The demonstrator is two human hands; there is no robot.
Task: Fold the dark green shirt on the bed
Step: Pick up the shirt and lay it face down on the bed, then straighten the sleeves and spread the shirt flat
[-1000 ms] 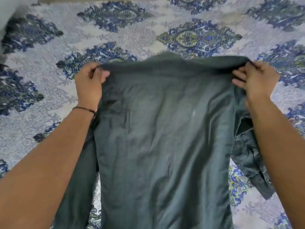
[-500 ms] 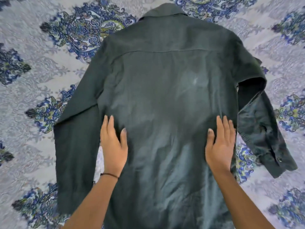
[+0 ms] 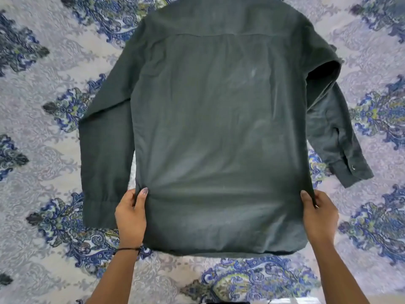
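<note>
The shirt (image 3: pixel 219 128) lies back-up on the bed (image 3: pixel 43 150), sleeves beside it.

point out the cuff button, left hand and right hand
cuff button (image 3: pixel 353 167), head view, middle of the button.
left hand (image 3: pixel 131 216), head view, back of the hand, which pinches the dark green shirt (image 3: pixel 219 128).
right hand (image 3: pixel 320 216), head view, back of the hand.

Pale, blue-paisley-patterned bed (image 3: pixel 32 139), evenly lit

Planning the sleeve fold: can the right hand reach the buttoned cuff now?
Probably yes: the cuff lies uncovered on the bedspread beyond the right hand, nothing between. The hand must first release the shirt edge it pinches.
</note>
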